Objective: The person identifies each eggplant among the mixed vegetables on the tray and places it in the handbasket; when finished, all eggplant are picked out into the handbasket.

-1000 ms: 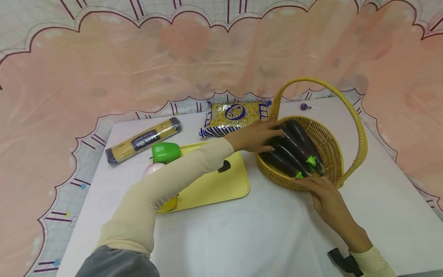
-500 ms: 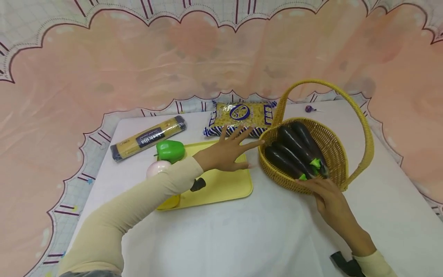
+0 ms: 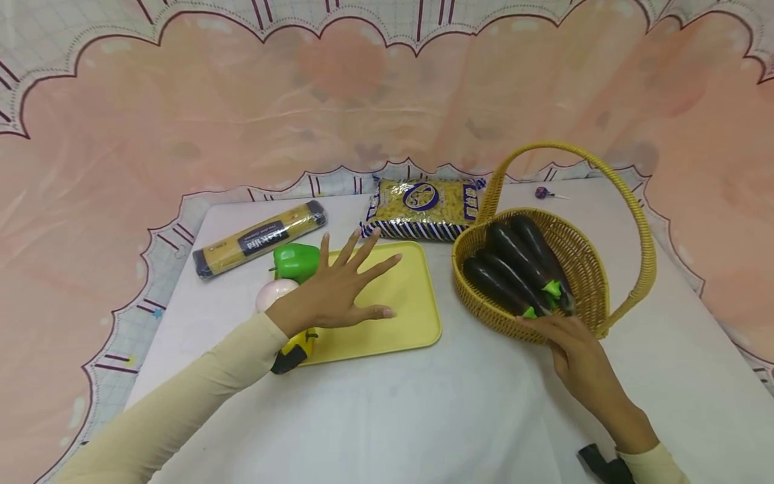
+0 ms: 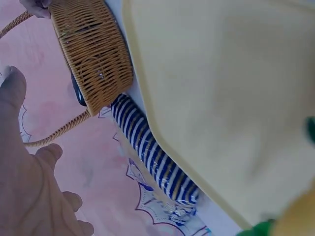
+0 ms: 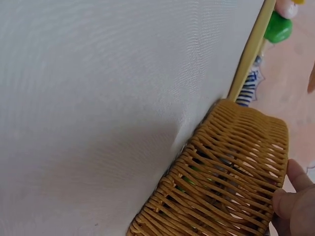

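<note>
My left hand (image 3: pixel 335 289) hovers over the yellow tray (image 3: pixel 408 289) with its fingers spread wide and nothing held. Close to its wrist, at the tray's left end, are a green bell pepper (image 3: pixel 295 261), a pinkish-white round item (image 3: pixel 273 293), and a yellow pepper (image 3: pixel 310 338) partly covered by the arm. Dark eggplants (image 3: pixel 514 259) with green caps lie side by side in a yellow wicker basket (image 3: pixel 589 275). At its front rim, my right hand (image 3: pixel 583 363) holds the basket; the right wrist view shows the thumb outside the weave (image 5: pixel 221 172) and fingers over the rim.
Behind the tray lies a pasta bag (image 3: pixel 423 202) with blue-striped ends. A long spaghetti pack (image 3: pixel 260 238) is at the back left, and a lollipop (image 3: pixel 542 193) sits behind the basket. The basket's tall handle (image 3: pixel 647 249) arches above it. White cloth covers the table (image 3: pixel 393 417).
My left hand has withdrawn from the eggplants in the basket, moving left to above the tray with fingers spreading. The right hand stays at the basket rim.
</note>
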`<state>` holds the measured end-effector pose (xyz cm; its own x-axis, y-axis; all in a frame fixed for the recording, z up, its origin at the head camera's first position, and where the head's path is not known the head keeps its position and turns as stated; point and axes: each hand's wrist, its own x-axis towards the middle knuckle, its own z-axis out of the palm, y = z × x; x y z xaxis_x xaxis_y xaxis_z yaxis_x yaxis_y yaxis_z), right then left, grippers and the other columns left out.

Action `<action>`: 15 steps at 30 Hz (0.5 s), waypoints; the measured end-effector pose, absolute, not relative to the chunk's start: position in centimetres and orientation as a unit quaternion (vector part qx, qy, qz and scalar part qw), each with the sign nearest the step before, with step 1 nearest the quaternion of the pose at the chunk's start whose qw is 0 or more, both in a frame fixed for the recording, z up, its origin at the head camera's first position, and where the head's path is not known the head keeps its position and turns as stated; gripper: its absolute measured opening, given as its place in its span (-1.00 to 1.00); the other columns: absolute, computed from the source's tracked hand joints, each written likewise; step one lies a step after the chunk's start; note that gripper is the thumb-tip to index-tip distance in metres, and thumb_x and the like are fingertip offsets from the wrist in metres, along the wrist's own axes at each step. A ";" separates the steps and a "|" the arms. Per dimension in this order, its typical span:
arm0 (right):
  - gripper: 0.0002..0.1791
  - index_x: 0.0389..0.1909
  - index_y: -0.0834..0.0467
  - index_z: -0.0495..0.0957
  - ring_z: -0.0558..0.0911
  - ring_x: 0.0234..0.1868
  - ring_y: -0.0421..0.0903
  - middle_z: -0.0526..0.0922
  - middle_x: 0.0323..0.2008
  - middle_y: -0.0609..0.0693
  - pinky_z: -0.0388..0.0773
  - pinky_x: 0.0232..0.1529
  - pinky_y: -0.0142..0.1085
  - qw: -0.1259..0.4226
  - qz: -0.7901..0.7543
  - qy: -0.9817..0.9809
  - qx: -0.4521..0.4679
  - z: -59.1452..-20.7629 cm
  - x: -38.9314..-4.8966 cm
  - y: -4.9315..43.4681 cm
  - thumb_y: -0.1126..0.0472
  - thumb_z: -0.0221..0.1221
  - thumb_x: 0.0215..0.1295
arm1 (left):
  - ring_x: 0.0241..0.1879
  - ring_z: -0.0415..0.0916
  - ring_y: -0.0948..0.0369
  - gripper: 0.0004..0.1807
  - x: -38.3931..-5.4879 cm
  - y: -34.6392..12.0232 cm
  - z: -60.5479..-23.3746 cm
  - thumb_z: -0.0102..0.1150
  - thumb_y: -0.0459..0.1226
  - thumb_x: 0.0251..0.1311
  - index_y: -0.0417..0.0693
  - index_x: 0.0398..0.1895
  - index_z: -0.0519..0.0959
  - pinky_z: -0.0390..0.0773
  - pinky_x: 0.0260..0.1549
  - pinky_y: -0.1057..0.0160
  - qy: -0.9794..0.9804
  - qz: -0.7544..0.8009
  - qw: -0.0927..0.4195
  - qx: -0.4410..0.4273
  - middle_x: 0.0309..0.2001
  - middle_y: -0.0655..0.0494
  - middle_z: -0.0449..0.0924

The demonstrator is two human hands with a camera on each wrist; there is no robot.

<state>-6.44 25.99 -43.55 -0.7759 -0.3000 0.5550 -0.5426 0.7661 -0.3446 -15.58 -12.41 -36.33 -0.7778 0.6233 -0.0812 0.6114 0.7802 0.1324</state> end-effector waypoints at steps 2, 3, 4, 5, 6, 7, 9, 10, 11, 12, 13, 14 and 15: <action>-0.27 -0.02 0.08 0.69 0.50 -0.25 -0.11 0.70 -0.21 -0.03 0.34 -0.21 -0.41 0.243 0.249 -0.908 0.233 -43.5 -6.4 26.1 0.79 0.23 -0.18 | 0.52 -0.57 -0.15 -0.09 -14.7 -13.4 -36.5 -0.14 0.42 0.20 0.44 0.57 -0.10 -0.56 0.25 -0.46 0.944 0.058 0.059 0.321 0.58 -0.01 -0.52; -0.27 -0.02 0.08 0.69 0.50 -0.24 -0.11 0.70 -0.21 -0.02 0.34 -0.21 -0.41 0.244 0.247 -0.909 0.232 -43.5 -6.4 26.2 0.79 0.23 -0.19 | 0.52 -0.55 -0.15 -0.09 -14.4 -13.8 -36.6 -0.13 0.41 0.20 0.42 0.57 -0.08 -0.55 0.25 -0.47 0.945 0.061 0.057 0.317 0.58 -0.02 -0.50; -0.27 -0.02 0.08 0.69 0.50 -0.24 -0.11 0.71 -0.21 -0.02 0.34 -0.20 -0.40 0.244 0.245 -0.909 0.232 -43.5 -6.3 26.2 0.80 0.23 -0.19 | 0.52 -0.54 -0.16 -0.09 -14.0 -14.3 -36.8 -0.13 0.41 0.21 0.42 0.57 -0.08 -0.54 0.25 -0.48 0.946 0.061 0.056 0.313 0.58 -0.03 -0.48; -0.27 -0.02 0.08 0.69 0.50 -0.24 -0.10 0.70 -0.21 -0.02 0.34 -0.21 -0.40 0.245 0.244 -0.909 0.231 -43.4 -6.3 26.3 0.80 0.23 -0.19 | 0.52 -0.55 -0.15 -0.09 -13.7 -14.6 -36.9 -0.13 0.41 0.21 0.42 0.57 -0.08 -0.52 0.25 -0.48 0.948 0.060 0.055 0.308 0.58 -0.03 -0.48; -0.26 -0.02 0.08 0.69 0.50 -0.25 -0.10 0.71 -0.21 -0.02 0.34 -0.21 -0.40 0.245 0.243 -0.910 0.231 -43.4 -6.3 26.3 0.80 0.23 -0.20 | 0.52 -0.56 -0.14 -0.09 -13.4 -15.0 -37.0 -0.12 0.41 0.21 0.42 0.57 -0.08 -0.53 0.26 -0.48 0.950 0.060 0.055 0.302 0.58 -0.02 -0.48; -0.27 -0.02 0.08 0.69 0.50 -0.25 -0.10 0.71 -0.21 -0.02 0.34 -0.21 -0.40 0.245 0.242 -0.910 0.230 -43.3 -6.3 26.4 0.80 0.23 -0.19 | 0.52 -0.56 -0.14 -0.10 -13.2 -15.3 -37.2 -0.12 0.41 0.21 0.41 0.57 -0.07 -0.51 0.26 -0.48 0.951 0.059 0.054 0.298 0.58 -0.02 -0.47; -0.27 -0.02 0.08 0.69 0.50 -0.25 -0.10 0.71 -0.21 -0.01 0.33 -0.21 -0.39 0.245 0.243 -0.911 0.228 -43.2 -6.3 26.5 0.80 0.22 -0.19 | 0.52 -0.57 -0.11 -0.10 -12.7 -15.6 -37.5 -0.14 0.41 0.22 0.44 0.57 -0.10 -0.49 0.26 -0.49 0.954 0.056 0.052 0.289 0.58 -0.01 -0.46; -0.28 -0.02 0.09 0.69 0.49 -0.25 -0.10 0.71 -0.21 -0.01 0.32 -0.21 -0.39 0.244 0.245 -0.910 0.229 -43.2 -6.3 26.5 0.80 0.22 -0.18 | 0.52 -0.57 -0.11 -0.11 -12.6 -15.8 -37.6 -0.14 0.41 0.22 0.45 0.57 -0.10 -0.49 0.26 -0.49 0.955 0.057 0.050 0.287 0.58 -0.01 -0.46; -0.28 -0.03 0.10 0.70 0.49 -0.25 -0.10 0.71 -0.22 0.00 0.32 -0.21 -0.40 0.243 0.248 -0.909 0.229 -43.2 -6.3 26.6 0.80 0.22 -0.18 | 0.53 -0.56 -0.12 -0.11 -12.4 -15.9 -37.7 -0.14 0.40 0.23 0.44 0.57 -0.09 -0.48 0.26 -0.49 0.956 0.057 0.047 0.285 0.58 -0.01 -0.46; -0.29 -0.03 0.10 0.70 0.49 -0.25 -0.10 0.71 -0.22 0.00 0.32 -0.21 -0.40 0.242 0.250 -0.909 0.230 -43.2 -6.4 26.6 0.80 0.22 -0.18 | 0.53 -0.55 -0.13 -0.11 -12.3 -16.0 -37.8 -0.13 0.39 0.23 0.43 0.57 -0.08 -0.49 0.26 -0.49 0.955 0.061 0.044 0.285 0.59 -0.02 -0.44; -0.29 -0.03 0.11 0.70 0.49 -0.24 -0.10 0.71 -0.21 0.01 0.32 -0.20 -0.39 0.241 0.253 -0.908 0.230 -43.2 -6.4 26.6 0.80 0.21 -0.18 | 0.53 -0.54 -0.13 -0.12 -12.2 -16.1 -38.0 -0.12 0.39 0.23 0.42 0.57 -0.07 -0.49 0.26 -0.49 0.956 0.064 0.042 0.285 0.59 -0.03 -0.44; -0.30 -0.03 0.11 0.70 0.49 -0.23 -0.10 0.71 -0.21 0.01 0.32 -0.20 -0.39 0.238 0.255 -0.908 0.230 -43.2 -6.5 26.7 0.80 0.21 -0.17 | 0.53 -0.52 -0.15 -0.12 -12.1 -16.1 -38.1 -0.11 0.38 0.23 0.41 0.57 -0.06 -0.48 0.25 -0.50 0.955 0.066 0.038 0.286 0.59 -0.04 -0.43; -0.30 -0.03 0.11 0.70 0.49 -0.22 -0.10 0.72 -0.20 0.01 0.33 -0.19 -0.39 0.235 0.258 -0.909 0.229 -43.1 -6.5 26.7 0.80 0.22 -0.17 | 0.53 -0.51 -0.16 -0.12 -12.0 -16.2 -38.1 -0.10 0.38 0.23 0.40 0.57 -0.05 -0.48 0.25 -0.50 0.955 0.068 0.036 0.286 0.59 -0.04 -0.42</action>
